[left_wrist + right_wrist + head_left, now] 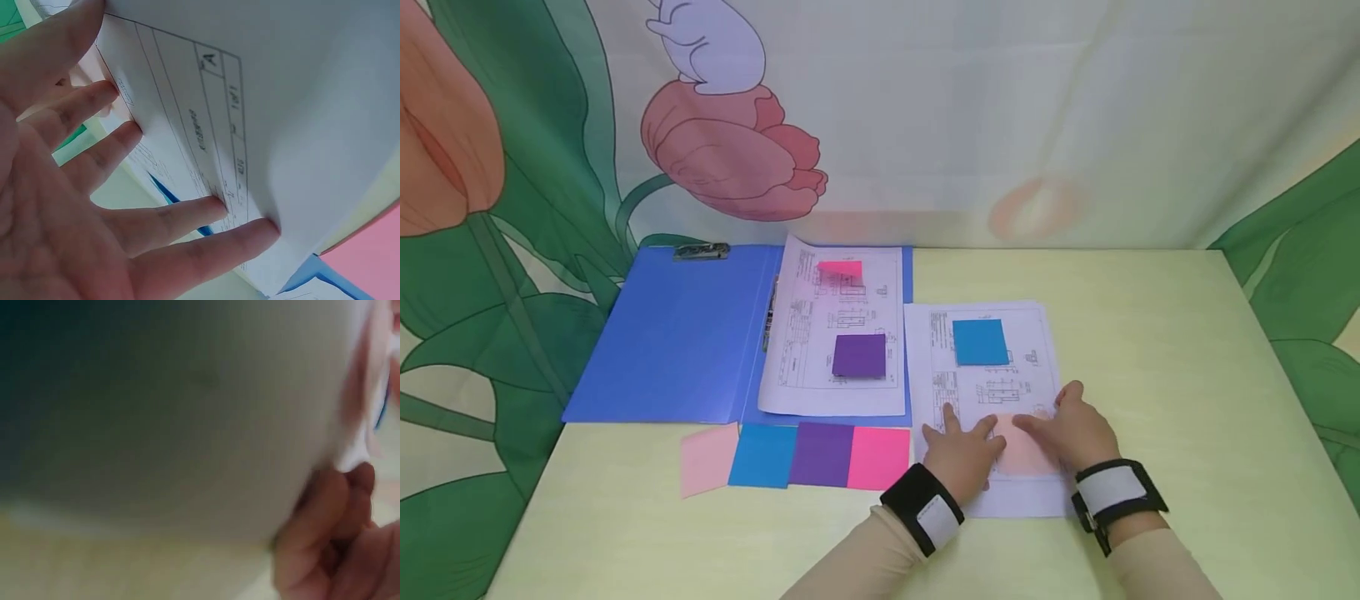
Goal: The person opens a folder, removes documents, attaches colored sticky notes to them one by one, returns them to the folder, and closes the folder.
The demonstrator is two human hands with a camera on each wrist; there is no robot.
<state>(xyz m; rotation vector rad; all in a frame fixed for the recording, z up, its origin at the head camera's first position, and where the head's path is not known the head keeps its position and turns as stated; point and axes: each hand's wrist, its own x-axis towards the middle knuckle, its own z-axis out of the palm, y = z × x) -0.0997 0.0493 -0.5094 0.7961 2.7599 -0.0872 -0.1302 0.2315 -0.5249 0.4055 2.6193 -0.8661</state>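
A printed drawing sheet (951, 492) lies on the table with a blue square note (981, 342) on its upper part. On its lower right is a peach square note (1026, 460). My left hand (964, 454) rests on the sheet, fingers spread, its right side touching the peach note. In the left wrist view the straight fingers (181, 219) press near the title block. My right hand (1084, 433) lies at the sheet's right edge, its thumb reaching left over the peach note. The blurred right wrist view shows its other fingers (312, 531) bent; their contact is unclear.
To the left lies an opened blue folder (685, 333) with metal clips. Other printed sheets (797, 367) on it bear a purple note (859, 356) and a lifted hot-pink note (842, 269). A row of light-pink (707, 460), blue, purple and hot-pink notes lies below the folder.
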